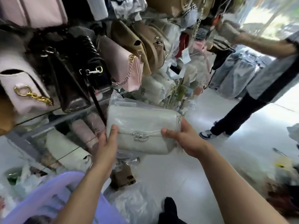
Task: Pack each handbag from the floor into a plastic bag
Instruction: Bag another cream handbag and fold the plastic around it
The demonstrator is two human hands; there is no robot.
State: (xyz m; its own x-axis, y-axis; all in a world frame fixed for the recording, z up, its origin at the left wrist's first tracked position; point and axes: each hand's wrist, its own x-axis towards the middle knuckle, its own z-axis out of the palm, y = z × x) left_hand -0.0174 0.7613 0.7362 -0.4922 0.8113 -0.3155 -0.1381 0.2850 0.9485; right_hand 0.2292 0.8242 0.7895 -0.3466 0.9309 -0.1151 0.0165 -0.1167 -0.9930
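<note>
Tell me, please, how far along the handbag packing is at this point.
Done: the white handbag sits inside a clear plastic bag, whose loose mouth sticks out behind it. In hand: the left hand and right hand grip that wrapped handbag by its ends. Left: a brown handbag lies on the floor below; whether it is bagged I cannot tell.

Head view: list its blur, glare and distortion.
Head view: the white handbag in its plastic bag, gripped by the left hand and right hand, is sharpest; the shelf bags smear with motion blur; the window blows out; edges bend.
</note>
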